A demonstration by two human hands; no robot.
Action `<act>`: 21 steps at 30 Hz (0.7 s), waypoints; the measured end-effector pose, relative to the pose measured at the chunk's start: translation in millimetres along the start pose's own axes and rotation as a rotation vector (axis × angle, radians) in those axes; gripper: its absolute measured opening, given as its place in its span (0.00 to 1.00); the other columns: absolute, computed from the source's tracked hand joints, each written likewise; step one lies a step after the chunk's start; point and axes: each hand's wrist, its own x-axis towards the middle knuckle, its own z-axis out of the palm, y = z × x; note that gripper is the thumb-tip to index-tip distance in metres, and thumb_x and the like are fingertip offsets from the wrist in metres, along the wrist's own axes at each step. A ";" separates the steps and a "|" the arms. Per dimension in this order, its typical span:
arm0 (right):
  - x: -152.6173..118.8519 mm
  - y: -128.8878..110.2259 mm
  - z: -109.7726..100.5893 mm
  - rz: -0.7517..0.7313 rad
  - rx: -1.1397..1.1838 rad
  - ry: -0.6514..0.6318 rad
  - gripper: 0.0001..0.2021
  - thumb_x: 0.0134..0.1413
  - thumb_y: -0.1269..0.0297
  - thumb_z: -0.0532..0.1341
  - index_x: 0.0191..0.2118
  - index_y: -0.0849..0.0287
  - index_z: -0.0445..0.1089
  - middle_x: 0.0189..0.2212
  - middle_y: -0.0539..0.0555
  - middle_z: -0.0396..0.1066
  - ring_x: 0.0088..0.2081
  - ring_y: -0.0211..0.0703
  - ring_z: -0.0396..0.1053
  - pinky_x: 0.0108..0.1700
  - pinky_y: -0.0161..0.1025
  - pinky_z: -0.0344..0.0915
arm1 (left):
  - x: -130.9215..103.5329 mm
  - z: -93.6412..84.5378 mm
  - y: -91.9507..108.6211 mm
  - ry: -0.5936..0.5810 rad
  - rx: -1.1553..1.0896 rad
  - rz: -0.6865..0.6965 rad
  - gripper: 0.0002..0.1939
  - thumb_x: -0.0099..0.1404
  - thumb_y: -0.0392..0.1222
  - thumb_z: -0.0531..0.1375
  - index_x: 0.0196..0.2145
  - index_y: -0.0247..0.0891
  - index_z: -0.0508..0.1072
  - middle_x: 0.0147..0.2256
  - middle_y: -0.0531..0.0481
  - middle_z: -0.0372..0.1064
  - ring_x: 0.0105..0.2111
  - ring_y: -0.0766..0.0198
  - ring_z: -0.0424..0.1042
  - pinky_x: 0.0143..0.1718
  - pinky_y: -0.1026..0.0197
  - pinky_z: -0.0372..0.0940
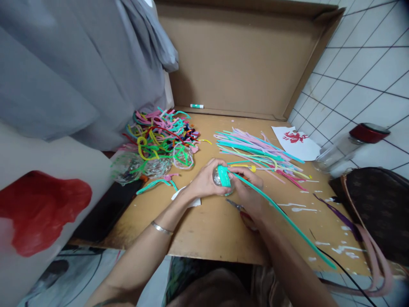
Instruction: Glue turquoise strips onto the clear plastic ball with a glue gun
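Observation:
Near the middle of the table, my left hand (pixel 206 178) is wrapped round a small clear, round object (pixel 217 176) with a turquoise band across it. My right hand (pixel 247 187) pinches a long turquoise pipe cleaner (pixel 287 217) at the object's right side; its free end runs down to the lower right, over my forearm. Scissors (pixel 235 205) with dark red handles lie partly under my right hand. A small white paper (pixel 194 202) rests below my left hand.
Tangled coloured pipe cleaners (pixel 156 136) and clear round pieces (pixel 126 166) lie at the left. Straight pipe cleaners (pixel 252 147) are piled at the right, near a bottle (pixel 343 149), a brown bag (pixel 377 204) and a paper with a red figure (pixel 306 149). Cardboard (pixel 243 64) stands behind.

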 end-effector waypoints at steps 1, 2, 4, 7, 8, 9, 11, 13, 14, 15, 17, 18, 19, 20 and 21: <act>0.1 -0.2 -0.5 -0.008 0.002 -0.009 0.05 0.50 0.63 0.62 0.33 0.53 0.75 0.33 0.51 0.77 0.36 0.43 0.73 0.42 0.41 0.70 | 0.0 -0.6 0.5 -0.008 -0.004 -0.002 0.31 0.44 0.44 0.70 0.46 0.39 0.66 0.46 0.47 0.66 0.46 0.55 0.68 0.49 0.55 0.64; 0.1 -0.2 -1.2 -0.028 0.003 -0.023 0.05 0.50 0.63 0.62 0.34 0.53 0.75 0.33 0.51 0.77 0.36 0.43 0.73 0.42 0.41 0.70 | 0.1 -1.3 0.5 -0.017 -0.008 -0.003 0.31 0.44 0.44 0.70 0.46 0.39 0.66 0.46 0.46 0.66 0.46 0.55 0.68 0.49 0.54 0.64; -0.4 0.0 -3.0 -0.075 -0.011 -0.059 0.07 0.52 0.64 0.60 0.35 0.53 0.75 0.34 0.51 0.77 0.37 0.43 0.73 0.43 0.41 0.70 | 0.4 -3.0 -0.5 -0.033 -0.028 0.004 0.31 0.44 0.42 0.70 0.46 0.38 0.66 0.46 0.46 0.66 0.47 0.55 0.68 0.49 0.54 0.64; -1.6 0.6 -5.4 -0.104 -0.048 -0.082 0.11 0.54 0.68 0.55 0.36 0.53 0.75 0.35 0.51 0.77 0.38 0.43 0.73 0.44 0.42 0.69 | 0.7 -5.4 -2.6 -0.057 -0.067 0.013 0.31 0.43 0.41 0.70 0.46 0.38 0.66 0.46 0.46 0.66 0.47 0.55 0.68 0.50 0.55 0.64; -1.7 1.2 -5.9 -0.099 -0.054 -0.072 0.12 0.54 0.68 0.54 0.36 0.53 0.75 0.35 0.51 0.77 0.38 0.43 0.73 0.44 0.42 0.69 | 0.8 -6.1 -2.9 -0.063 -0.072 0.009 0.31 0.43 0.40 0.70 0.46 0.39 0.66 0.46 0.47 0.66 0.47 0.55 0.68 0.50 0.55 0.64; -1.4 2.0 -6.3 -0.091 -0.051 -0.070 0.12 0.55 0.68 0.54 0.36 0.54 0.75 0.35 0.51 0.77 0.38 0.43 0.73 0.43 0.41 0.69 | 0.8 -6.8 -2.9 -0.068 -0.075 0.002 0.31 0.43 0.41 0.70 0.46 0.39 0.66 0.46 0.47 0.66 0.47 0.55 0.68 0.50 0.55 0.64; 0.9 5.0 -6.7 -0.069 -0.029 -0.057 0.11 0.56 0.65 0.54 0.36 0.54 0.74 0.35 0.52 0.77 0.38 0.43 0.73 0.42 0.41 0.69 | 0.7 -7.8 -2.2 -0.075 -0.072 -0.009 0.31 0.43 0.41 0.70 0.46 0.39 0.66 0.46 0.47 0.67 0.47 0.54 0.68 0.51 0.54 0.64; 5.8 9.7 -6.6 -0.065 -0.015 -0.032 0.10 0.57 0.63 0.55 0.36 0.54 0.74 0.36 0.53 0.76 0.40 0.44 0.72 0.43 0.41 0.69 | 0.3 -8.4 -1.3 -0.077 -0.065 -0.010 0.31 0.44 0.41 0.70 0.46 0.40 0.66 0.47 0.47 0.66 0.48 0.54 0.68 0.52 0.53 0.64; 9.2 12.6 -6.5 -0.073 -0.020 -0.029 0.10 0.58 0.62 0.55 0.37 0.53 0.74 0.37 0.53 0.76 0.41 0.45 0.72 0.45 0.42 0.68 | 0.0 -8.4 -1.0 -0.079 -0.060 -0.013 0.32 0.43 0.41 0.70 0.46 0.40 0.65 0.48 0.46 0.66 0.49 0.53 0.68 0.53 0.52 0.63; 13.0 15.8 -6.3 -0.083 -0.034 -0.036 0.11 0.58 0.62 0.54 0.39 0.53 0.74 0.39 0.54 0.75 0.44 0.45 0.71 0.47 0.43 0.68 | -0.3 -8.3 -0.9 -0.076 -0.057 -0.014 0.33 0.43 0.41 0.71 0.47 0.40 0.65 0.48 0.46 0.66 0.49 0.53 0.68 0.54 0.52 0.63; 20.9 22.5 -5.4 -0.095 -0.074 -0.093 0.14 0.57 0.64 0.53 0.43 0.52 0.75 0.43 0.55 0.73 0.49 0.47 0.69 0.53 0.46 0.65 | -1.1 -8.0 -1.0 -0.087 -0.055 -0.036 0.39 0.43 0.42 0.71 0.52 0.39 0.62 0.51 0.44 0.65 0.52 0.52 0.67 0.56 0.51 0.63; 24.6 25.7 -4.6 -0.091 -0.093 -0.122 0.16 0.56 0.65 0.52 0.43 0.52 0.75 0.45 0.55 0.72 0.51 0.47 0.67 0.55 0.48 0.63 | -1.4 -7.9 -1.2 -0.086 -0.064 -0.026 0.43 0.43 0.41 0.71 0.55 0.38 0.60 0.53 0.42 0.64 0.55 0.51 0.65 0.58 0.51 0.61; 27.9 28.6 -3.6 -0.082 -0.114 -0.149 0.17 0.55 0.67 0.51 0.43 0.52 0.76 0.46 0.55 0.71 0.52 0.48 0.66 0.57 0.50 0.61 | -1.6 -7.8 -1.4 -0.083 -0.075 -0.015 0.47 0.43 0.41 0.72 0.58 0.38 0.57 0.56 0.41 0.62 0.57 0.50 0.63 0.60 0.51 0.60; 30.8 31.2 -2.3 -0.066 -0.136 -0.164 0.18 0.54 0.68 0.51 0.42 0.52 0.77 0.46 0.55 0.71 0.53 0.48 0.65 0.58 0.51 0.60 | -1.7 -7.9 -1.6 -0.088 -0.084 -0.011 0.51 0.43 0.41 0.72 0.62 0.38 0.53 0.57 0.39 0.61 0.59 0.50 0.62 0.61 0.51 0.59; 33.2 33.4 -0.9 -0.048 -0.155 -0.176 0.19 0.53 0.69 0.50 0.40 0.52 0.77 0.47 0.55 0.70 0.54 0.49 0.64 0.59 0.53 0.58 | -1.7 -8.0 -1.8 -0.093 -0.090 -0.012 0.55 0.43 0.41 0.72 0.64 0.37 0.49 0.58 0.38 0.59 0.59 0.50 0.61 0.61 0.51 0.58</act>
